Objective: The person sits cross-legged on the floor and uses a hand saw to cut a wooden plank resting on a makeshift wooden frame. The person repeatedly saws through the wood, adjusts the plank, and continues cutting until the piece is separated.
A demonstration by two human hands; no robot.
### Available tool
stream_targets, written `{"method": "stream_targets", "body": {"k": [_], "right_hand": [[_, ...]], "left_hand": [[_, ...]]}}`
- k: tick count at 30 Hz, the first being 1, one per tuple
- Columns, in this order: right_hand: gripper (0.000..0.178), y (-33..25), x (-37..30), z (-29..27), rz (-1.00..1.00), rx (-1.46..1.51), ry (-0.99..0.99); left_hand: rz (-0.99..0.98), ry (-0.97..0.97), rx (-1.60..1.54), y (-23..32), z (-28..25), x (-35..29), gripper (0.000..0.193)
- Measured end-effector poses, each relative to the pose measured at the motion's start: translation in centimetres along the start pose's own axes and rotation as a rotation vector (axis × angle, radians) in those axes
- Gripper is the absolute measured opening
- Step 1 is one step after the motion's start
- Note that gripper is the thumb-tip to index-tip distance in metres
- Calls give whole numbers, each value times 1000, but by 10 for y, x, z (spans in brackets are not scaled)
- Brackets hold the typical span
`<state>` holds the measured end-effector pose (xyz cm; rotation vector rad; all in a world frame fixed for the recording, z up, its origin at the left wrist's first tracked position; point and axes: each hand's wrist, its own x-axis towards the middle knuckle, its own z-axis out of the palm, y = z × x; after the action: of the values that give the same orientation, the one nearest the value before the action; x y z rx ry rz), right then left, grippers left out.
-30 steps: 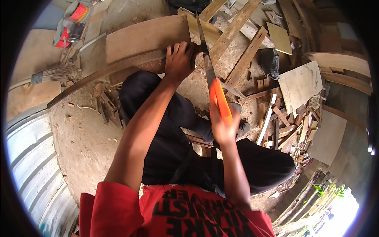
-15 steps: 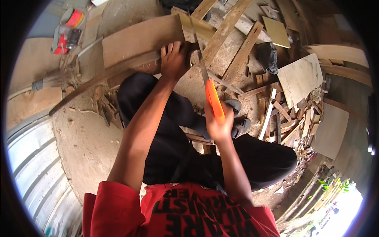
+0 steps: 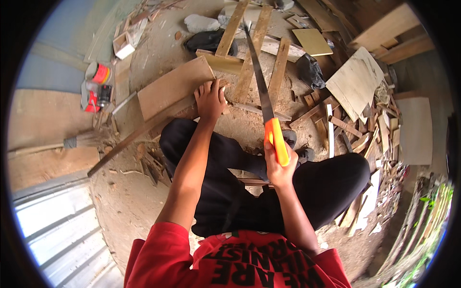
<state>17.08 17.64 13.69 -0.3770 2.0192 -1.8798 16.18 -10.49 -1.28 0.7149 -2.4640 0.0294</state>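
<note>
In my right hand point(image 3: 281, 165) is a handsaw point(image 3: 260, 79), gripped by its orange-yellow handle. Its long blade points away from me and stands to the right of the wood, apart from it. My left hand point(image 3: 210, 102) is closed over the right end of a long wooden strip point(image 3: 127, 144), fingers bent across it. That strip slants down to the left past my knee. A wide brown board point(image 3: 175, 87) lies against its far side. What supports the strip under my left hand is hidden.
Wooden slats point(image 3: 254, 53) lie ahead, with a black plastic bag point(image 3: 311, 71) beside them. Scrap wood point(image 3: 345, 127) is heaped at my right near a pale panel point(image 3: 355, 81). Cans point(image 3: 100, 73) and a brush point(image 3: 84, 140) are at the left, above a corrugated metal sheet point(image 3: 62, 221).
The saw has moved right, away from the strip's end, and its handle has come slightly nearer to me. My left hand stays on the wood. The whole view has shifted.
</note>
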Motion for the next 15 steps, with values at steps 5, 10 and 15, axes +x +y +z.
{"method": "stream_targets", "body": {"k": [5, 10, 15], "right_hand": [[21, 18, -38, -22, 148, 97, 81], [27, 21, -42, -20, 238, 148, 108], [26, 16, -49, -23, 240, 199, 72]], "left_hand": [[-15, -149, -108, 7, -18, 7, 43], [-20, -276, -199, 6, -25, 19, 39], [-95, -308, -325, -19, -15, 28, 41]]}}
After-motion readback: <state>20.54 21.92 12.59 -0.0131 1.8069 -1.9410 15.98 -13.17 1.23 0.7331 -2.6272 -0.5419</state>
